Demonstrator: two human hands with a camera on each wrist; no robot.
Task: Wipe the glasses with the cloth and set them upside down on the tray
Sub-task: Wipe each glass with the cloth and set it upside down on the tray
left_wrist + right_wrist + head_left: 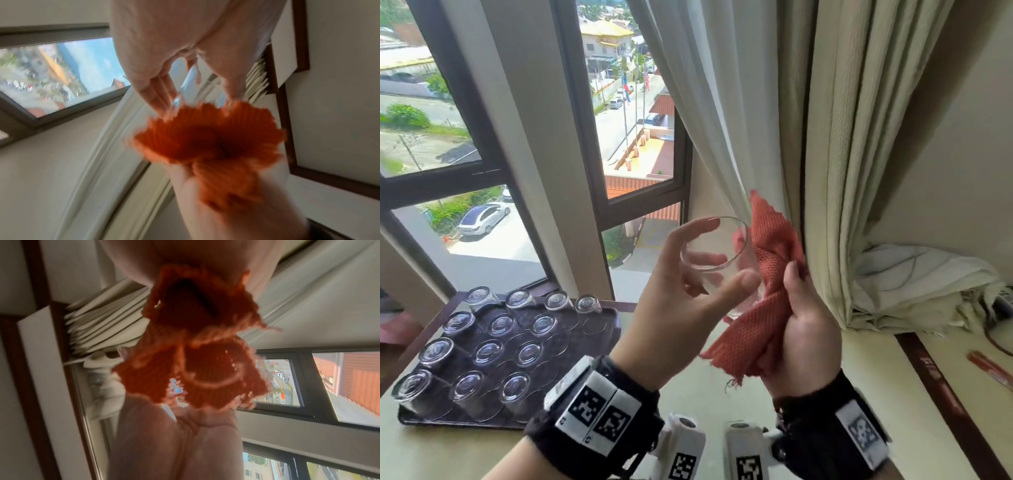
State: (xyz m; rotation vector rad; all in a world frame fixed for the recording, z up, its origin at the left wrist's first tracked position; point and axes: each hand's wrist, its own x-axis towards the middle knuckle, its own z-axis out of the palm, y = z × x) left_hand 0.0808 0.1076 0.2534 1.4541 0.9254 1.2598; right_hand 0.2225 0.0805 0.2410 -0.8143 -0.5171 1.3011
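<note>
You hold a glass against the cloth, in the air to the right of the tray.

Both wrist views are blurred, and the cloth (760,308) hides the lower part of the clear glass (717,260). Your left hand (681,301) curls round the glass; your right hand (803,335) grips the bunched orange cloth against its side. Thirteen glasses stand upside down on the dark tray (599,342).

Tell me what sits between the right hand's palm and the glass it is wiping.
The orange cloth: in the head view it is bunched between the right hand and the glass, which the left hand holds.
</note>
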